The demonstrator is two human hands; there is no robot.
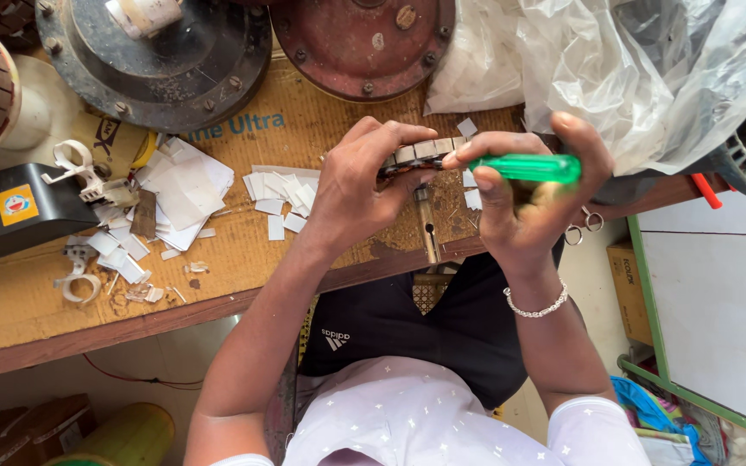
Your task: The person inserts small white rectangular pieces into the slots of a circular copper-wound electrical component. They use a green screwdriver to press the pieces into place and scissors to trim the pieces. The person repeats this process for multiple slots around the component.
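Here, two hands (pixel 364 185) (pixel 524 203), one green screwdriver (pixel 528 167)

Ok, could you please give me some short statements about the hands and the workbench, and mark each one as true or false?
1. The right hand holds a tool with a green handle. True.
2. The left hand rests flat on the bench. False: it grips a slotted metal core.
3. Small white paper pieces lie on the workbench. True.
4. The bracelet is on the left wrist. False: it is on the right wrist.
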